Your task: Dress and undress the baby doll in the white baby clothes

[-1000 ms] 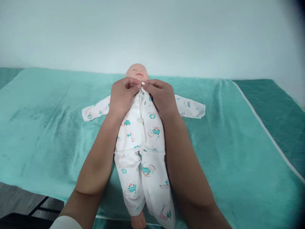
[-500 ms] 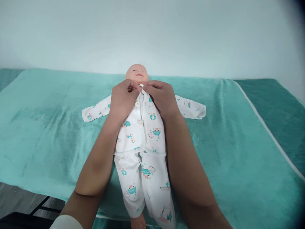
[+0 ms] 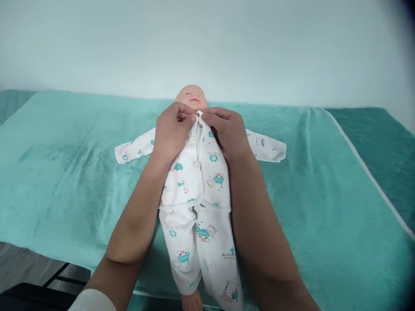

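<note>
Right now the work is at the neck of the white jacket (image 3: 181,188), which is on a doll (image 3: 191,93) lying face up on the teal blanket (image 3: 78,181). The left hand (image 3: 171,131) has its fingers pinched on one front edge; the right hand (image 3: 231,134) has its fingers closed on the other, beside a small loop of cloth. I'd judge the top fastening is in hand, though from here I can't tell whether it is being done up or undone. The next move calls for steady fingertips and slack cloth. Two pale buttons (image 3: 197,165) show below. Coloured lettering marks the jacket and trousers (image 3: 181,233), too small to read; no brand shows on the blanket.
</note>
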Demonstrator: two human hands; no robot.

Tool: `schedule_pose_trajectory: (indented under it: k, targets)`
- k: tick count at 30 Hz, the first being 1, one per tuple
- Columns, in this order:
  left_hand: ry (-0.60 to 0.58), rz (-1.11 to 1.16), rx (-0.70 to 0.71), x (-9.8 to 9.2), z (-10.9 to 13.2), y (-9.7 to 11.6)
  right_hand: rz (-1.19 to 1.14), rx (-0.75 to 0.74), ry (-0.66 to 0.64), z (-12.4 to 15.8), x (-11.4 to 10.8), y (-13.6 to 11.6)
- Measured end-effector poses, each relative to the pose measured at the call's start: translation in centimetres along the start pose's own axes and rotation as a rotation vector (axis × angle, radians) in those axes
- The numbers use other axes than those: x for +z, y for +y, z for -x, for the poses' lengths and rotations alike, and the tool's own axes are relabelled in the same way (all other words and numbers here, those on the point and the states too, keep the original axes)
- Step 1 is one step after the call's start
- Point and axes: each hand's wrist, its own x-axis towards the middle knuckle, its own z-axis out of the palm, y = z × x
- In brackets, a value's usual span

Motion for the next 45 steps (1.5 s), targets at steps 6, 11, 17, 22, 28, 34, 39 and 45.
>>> schedule_pose_trajectory:
  k: [6,11,17,22,28,34,39,45]
  targets:
    - [0.016,0.004,-0.001,0.1,0.0,0.2,-0.009,-0.006,-0.007,0.2,0.1,-0.2]
    - [0.019,-0.009,-0.022,0.1,-0.1,-0.1,0.039,-0.039,-0.041,0.4,0.0,-0.5]
    - [0.005,0.037,-0.076,-0.2,-0.2,-0.4,0.158,-0.081,-0.058,0.8,0.1,-1.5]
    - [-0.070,0.090,-0.091,-0.5,-0.5,-0.8,0.248,-0.079,-0.080,1.1,0.4,-2.2]
    - [-0.060,0.088,-0.145,-0.2,-0.4,-0.4,0.391,-0.101,-0.084,1.3,0.6,-2.3]
    - [-0.104,0.113,-0.128,-0.1,-0.3,-0.8,0.444,-0.130,-0.123,2.1,0.6,-2.4]
    - [-0.051,-0.008,-0.027,0.0,0.1,-0.9,0.508,-0.147,-0.119,4.5,0.5,-2.3]
    - [-0.003,-0.067,0.057,-0.5,2.1,-0.8,0.778,-0.327,0.014,7.7,1.3,-1.6]
